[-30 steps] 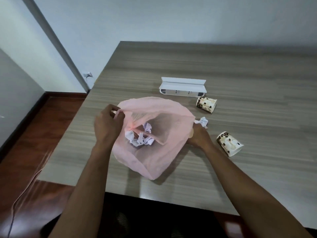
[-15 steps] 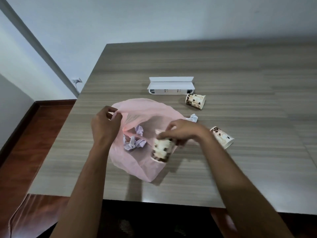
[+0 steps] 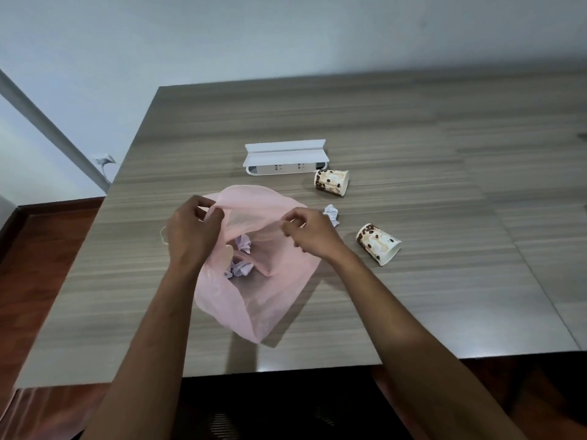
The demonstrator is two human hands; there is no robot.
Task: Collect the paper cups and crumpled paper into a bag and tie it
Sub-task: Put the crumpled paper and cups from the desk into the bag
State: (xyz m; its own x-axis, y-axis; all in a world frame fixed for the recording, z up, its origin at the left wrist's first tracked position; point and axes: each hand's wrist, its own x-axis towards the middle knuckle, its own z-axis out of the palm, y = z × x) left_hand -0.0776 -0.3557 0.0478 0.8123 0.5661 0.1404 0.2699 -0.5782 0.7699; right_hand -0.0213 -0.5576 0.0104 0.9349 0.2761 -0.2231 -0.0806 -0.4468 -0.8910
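Change: half a second ago your right hand [image 3: 309,231] carried a patterned cup over the bag mouth; now no cup is in that hand, and its curled fingers sit at the right rim of the pink bag [image 3: 254,265]. You likely dropped the cup inside, though I cannot pick it out through the film.
Meaning: judged from the layout, collection is partly done. Two cups and one paper ball are outside the bag; tying comes last.
Left hand [image 3: 190,228]: fingers curled, thumb and fingertips pinching the far-left rim of the bag and lifting it.
Right hand: fingers bent, tips together at the rim; it appears to pinch the thin film, holding nothing else.
Bag: lies on the table [image 3: 413,122] between your hands, mouth held open toward the far side, closed end toward the near edge.
Bag contents: crumpled paper in the bag [image 3: 241,260], seen through the opening.
Loose paper ball [image 3: 331,213]: just right of your right hand, near the knuckles, apparently not touched.
Near cup [image 3: 378,243]: on its side, right of your right wrist, apart from it.
Far cup [image 3: 331,182]: on its side, beyond your right hand, just beside the white socket box [image 3: 286,157].
Next, as judgement: the paper ball is your shortest reach.
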